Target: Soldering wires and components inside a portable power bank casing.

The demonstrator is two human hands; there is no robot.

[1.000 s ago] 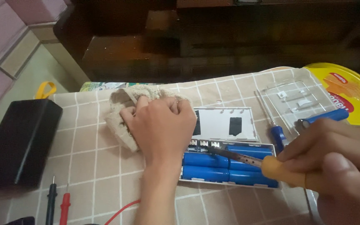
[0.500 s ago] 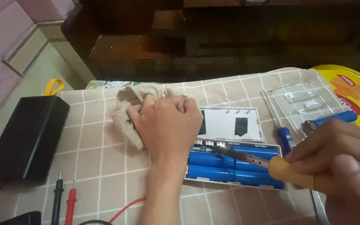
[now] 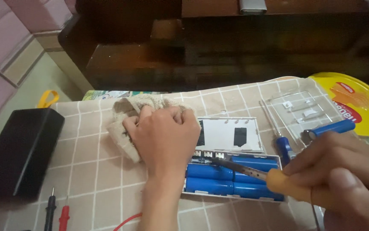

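The left hand (image 3: 165, 137) covers the middle of the rag (image 3: 126, 117), so how its fingers grip the cloth cannot be told, and its wrist hides the left ends of the blue cells (image 3: 231, 179). The right hand (image 3: 342, 171) runs off the bottom and right edges; it hides most of the orange iron handle (image 3: 285, 184), and its grip there is blurred. Where the iron tip (image 3: 218, 161) ends on the board is too small to tell. The black box (image 3: 20, 152) is cut by the left edge. The probes (image 3: 57, 211) and the red wire (image 3: 126, 221) leave by the bottom edge. The yellow lid (image 3: 355, 100) is cut at the right. The dark furniture behind the surface (image 3: 90, 179) is too dim to make out.
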